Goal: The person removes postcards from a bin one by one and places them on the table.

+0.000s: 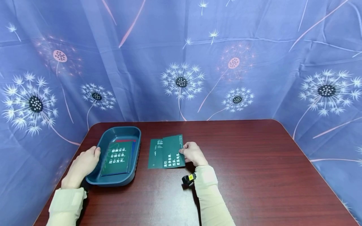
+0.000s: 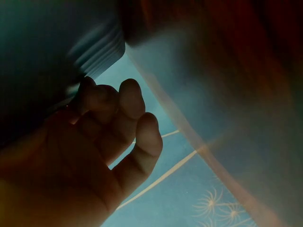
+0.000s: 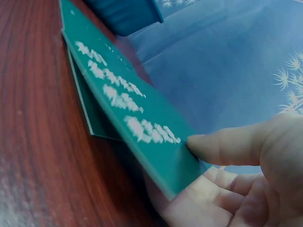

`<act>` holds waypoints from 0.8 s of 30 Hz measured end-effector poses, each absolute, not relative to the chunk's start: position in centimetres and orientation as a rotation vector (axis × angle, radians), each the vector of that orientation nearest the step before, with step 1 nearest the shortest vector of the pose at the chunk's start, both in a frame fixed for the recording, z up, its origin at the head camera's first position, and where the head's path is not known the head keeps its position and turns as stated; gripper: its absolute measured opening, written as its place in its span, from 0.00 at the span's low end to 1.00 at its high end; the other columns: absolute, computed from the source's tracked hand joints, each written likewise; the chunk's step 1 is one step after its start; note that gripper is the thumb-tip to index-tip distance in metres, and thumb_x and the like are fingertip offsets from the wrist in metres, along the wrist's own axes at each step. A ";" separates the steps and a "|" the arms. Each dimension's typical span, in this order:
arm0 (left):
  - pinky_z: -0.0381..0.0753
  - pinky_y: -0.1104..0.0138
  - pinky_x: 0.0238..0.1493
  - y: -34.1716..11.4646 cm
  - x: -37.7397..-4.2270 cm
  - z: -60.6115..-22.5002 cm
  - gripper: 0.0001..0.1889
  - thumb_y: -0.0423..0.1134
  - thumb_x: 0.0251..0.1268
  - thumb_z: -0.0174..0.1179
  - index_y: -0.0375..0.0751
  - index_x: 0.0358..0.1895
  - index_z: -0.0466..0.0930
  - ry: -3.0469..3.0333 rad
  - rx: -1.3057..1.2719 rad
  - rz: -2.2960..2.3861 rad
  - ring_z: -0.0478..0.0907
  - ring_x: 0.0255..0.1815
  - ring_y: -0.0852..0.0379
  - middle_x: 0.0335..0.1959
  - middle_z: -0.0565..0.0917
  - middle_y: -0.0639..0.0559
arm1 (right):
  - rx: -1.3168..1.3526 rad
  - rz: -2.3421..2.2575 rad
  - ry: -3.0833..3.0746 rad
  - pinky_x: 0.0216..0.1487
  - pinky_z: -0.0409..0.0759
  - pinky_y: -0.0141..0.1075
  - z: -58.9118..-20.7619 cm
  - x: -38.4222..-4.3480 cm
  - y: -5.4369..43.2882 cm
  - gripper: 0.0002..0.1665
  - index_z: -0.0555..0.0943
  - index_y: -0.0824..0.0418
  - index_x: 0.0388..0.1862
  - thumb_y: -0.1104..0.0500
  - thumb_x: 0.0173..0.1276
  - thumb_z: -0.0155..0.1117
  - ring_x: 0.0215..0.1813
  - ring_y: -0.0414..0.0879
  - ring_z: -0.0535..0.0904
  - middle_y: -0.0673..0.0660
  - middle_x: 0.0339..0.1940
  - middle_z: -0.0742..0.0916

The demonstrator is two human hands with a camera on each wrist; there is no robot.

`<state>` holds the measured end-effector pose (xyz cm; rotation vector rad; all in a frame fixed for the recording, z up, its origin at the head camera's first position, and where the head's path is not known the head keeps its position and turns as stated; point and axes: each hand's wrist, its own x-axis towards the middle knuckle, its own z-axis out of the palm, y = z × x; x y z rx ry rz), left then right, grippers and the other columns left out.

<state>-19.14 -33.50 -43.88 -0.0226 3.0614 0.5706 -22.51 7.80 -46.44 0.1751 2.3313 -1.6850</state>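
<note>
Just below the centre of the head view, the right hand (image 1: 195, 154) pinched the right edge of a green card (image 1: 173, 157) with white Chinese characters between thumb and fingers; the right wrist view showed it tilted up from the wood-grained worktop (image 1: 254, 175). A second green panel (image 1: 155, 158) adjoined it on the left; whether they were joined could not be told. At lower left, the left hand (image 1: 83, 164) gripped the left rim of a blue tray (image 1: 113, 183), fingers curled. Inside lay stacked booklets (image 1: 117, 166), a green one uppermost.
</note>
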 end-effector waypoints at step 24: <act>0.71 0.41 0.34 -33.4 -19.1 -43.8 0.27 0.52 0.80 0.30 0.30 0.49 0.71 3.069 -0.028 0.571 0.76 0.42 0.27 0.44 0.76 0.22 | 0.208 -1.478 2.568 0.23 0.82 0.39 -44.5 -22.1 7.7 0.13 0.76 0.67 0.31 0.59 0.71 0.61 0.20 0.51 0.84 0.61 0.21 0.84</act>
